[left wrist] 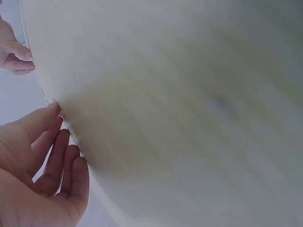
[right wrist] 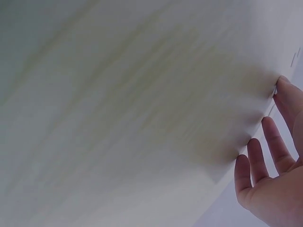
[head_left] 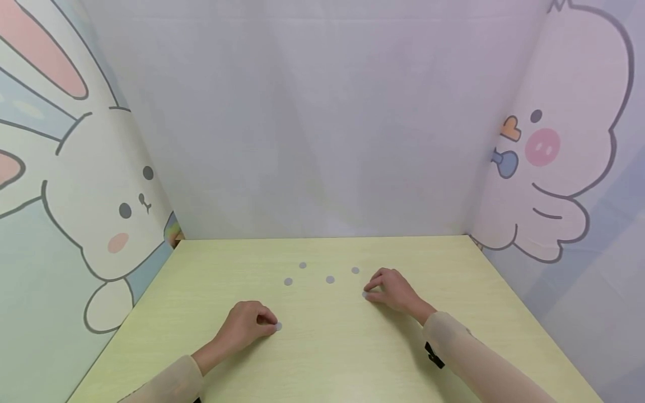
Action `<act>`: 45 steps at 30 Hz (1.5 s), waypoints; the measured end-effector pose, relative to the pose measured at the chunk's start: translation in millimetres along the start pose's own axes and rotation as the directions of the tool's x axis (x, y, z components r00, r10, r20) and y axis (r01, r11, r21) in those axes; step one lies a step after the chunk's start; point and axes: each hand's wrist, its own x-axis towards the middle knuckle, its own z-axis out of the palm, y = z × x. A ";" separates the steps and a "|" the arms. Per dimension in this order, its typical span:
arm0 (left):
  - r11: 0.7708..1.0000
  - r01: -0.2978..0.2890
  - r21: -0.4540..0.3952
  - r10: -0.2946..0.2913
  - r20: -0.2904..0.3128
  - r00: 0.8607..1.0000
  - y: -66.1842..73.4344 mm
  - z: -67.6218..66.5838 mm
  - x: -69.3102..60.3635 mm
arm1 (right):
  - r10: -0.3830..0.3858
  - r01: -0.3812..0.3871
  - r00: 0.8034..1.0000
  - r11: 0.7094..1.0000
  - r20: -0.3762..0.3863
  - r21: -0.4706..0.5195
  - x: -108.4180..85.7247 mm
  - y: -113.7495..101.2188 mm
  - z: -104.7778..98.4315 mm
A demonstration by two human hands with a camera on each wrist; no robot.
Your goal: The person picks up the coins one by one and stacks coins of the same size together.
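On the left of the pale yellow table (head_left: 322,358), my left hand (head_left: 244,324) pinches a small silver-grey coin-like disc (head_left: 279,326) between thumb and index finger, close to the tabletop. My right hand (head_left: 396,291), farther back and to the right, pinches a similar disc (head_left: 365,294) at its fingertips. In the left wrist view only a thin edge of the disc (left wrist: 55,100) shows by the left hand (left wrist: 52,165). The right hand (right wrist: 279,156) has its other fingertips at the table surface in the right wrist view, its disc mostly hidden.
Several more grey discs lie flat beyond the hands: one at the back (head_left: 303,265), one left (head_left: 288,281), one in the middle (head_left: 330,279), one near the right hand (head_left: 355,270). A plain curtain (head_left: 322,123) hangs behind the table; cartoon-printed cloth (head_left: 96,196) flanks it.
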 end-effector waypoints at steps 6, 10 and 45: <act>1.000 0.004 -0.001 -0.004 0.004 1.000 -0.8 0.1 0.5 | -0.006 0.006 1.000 1.000 0.003 -0.002 1.0 1.4 0.6; 1.000 0.006 -0.003 -0.006 0.007 1.000 -1.2 0.1 0.8 | -0.013 0.013 1.000 1.000 0.001 -0.007 1.4 3.4 1.9; 1.000 -0.004 -0.026 0.004 0.009 1.000 -1.2 -0.4 -1.3 | -0.124 0.122 0.992 0.990 -0.026 -0.071 0.5 3.0 3.6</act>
